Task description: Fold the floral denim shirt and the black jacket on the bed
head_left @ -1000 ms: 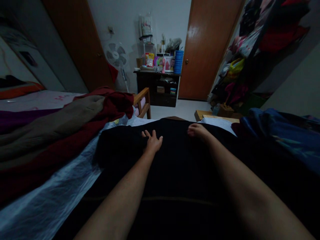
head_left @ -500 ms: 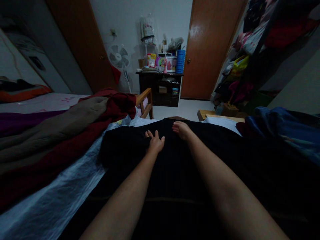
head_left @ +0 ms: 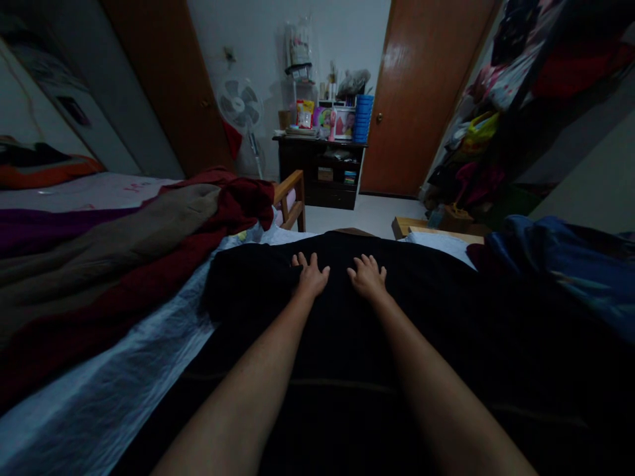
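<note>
A large black piece of cloth (head_left: pixel 337 330), too dark to tell its kind, lies spread over the bed in front of me. My left hand (head_left: pixel 311 276) rests on its far part with the fingers spread. To the right, a short way apart from it, my right hand (head_left: pixel 368 276) lies palm down on the same cloth, fingers also spread. Neither hand grips anything. A pale seam-like line crosses the cloth below the hands. On the left the cloth's edge lies over a light blue-white bed sheet (head_left: pixel 133 370).
Dark red cloth (head_left: pixel 149 264) and a grey-brown garment (head_left: pixel 163 215) lie to the left. Blue denim clothes (head_left: pixel 555 254) are heaped at right. Beyond the bed stand a wooden armrest frame (head_left: pixel 292 192), a fan (head_left: pixel 241 102), a dark cabinet (head_left: pixel 292 158) and a wooden door (head_left: pixel 421 99).
My right hand has turned from an edge-on pose to palm down with spread fingers, moving slightly right and down onto the black cloth. The left hand stays nearly where it was.
</note>
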`<state>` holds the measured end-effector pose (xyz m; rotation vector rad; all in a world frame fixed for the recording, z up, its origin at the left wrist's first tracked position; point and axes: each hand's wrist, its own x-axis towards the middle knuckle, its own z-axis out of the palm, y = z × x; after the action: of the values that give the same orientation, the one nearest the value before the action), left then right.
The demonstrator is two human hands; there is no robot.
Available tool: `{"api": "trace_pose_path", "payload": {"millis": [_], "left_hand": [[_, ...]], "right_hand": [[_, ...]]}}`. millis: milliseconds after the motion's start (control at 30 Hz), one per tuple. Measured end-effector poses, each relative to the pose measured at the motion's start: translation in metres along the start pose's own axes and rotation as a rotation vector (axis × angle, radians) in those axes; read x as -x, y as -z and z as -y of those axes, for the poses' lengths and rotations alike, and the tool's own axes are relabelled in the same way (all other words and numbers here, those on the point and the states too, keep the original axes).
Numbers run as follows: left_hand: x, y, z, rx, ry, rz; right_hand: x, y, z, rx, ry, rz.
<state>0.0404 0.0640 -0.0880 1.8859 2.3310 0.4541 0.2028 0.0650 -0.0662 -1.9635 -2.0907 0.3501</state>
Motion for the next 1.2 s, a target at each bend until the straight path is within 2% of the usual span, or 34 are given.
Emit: {"api": "trace_pose_path", "payload": {"millis": [100,167,233,300,433,600,833,1033,1200], "left_hand": [[0.002,0.002,0.001,0.016,-0.222,-0.017],[0.003,0.004,0.001,0.009,-0.364,0.030],[0.003,0.005,0.001,-0.015,-0.421,0.107],[0.001,0.005,0.000,-0.039,-0.420,0.156],[-0.006,0.002,-0.001,-0.055,-0.367,0.178],[-0.031,-0.004,-0.001,-0.036,-0.297,0.174],[-0.060,-0.006,-0.002,0.004,-0.098,0.138],[-0.052,-0.002,-0.002,0.006,-0.139,0.123],[-0.025,0.015,-0.006,0.020,-0.167,0.282]], "right_hand": [[0.008,-0.009,0.004,0.092,-0.008,0.031],[0.009,-0.011,0.004,0.116,-0.012,0.034],[0.008,-0.012,0.004,0.124,-0.021,0.027],[0.007,-0.013,0.004,0.126,-0.024,0.018],[0.007,-0.016,0.004,0.139,-0.029,-0.007],[0.008,-0.019,0.003,0.149,-0.023,-0.050],[0.008,-0.021,0.002,0.130,-0.032,-0.089],[0.009,-0.021,0.003,0.135,-0.076,-0.106],[0.010,-0.024,0.002,0.132,-0.060,-0.150]]}}
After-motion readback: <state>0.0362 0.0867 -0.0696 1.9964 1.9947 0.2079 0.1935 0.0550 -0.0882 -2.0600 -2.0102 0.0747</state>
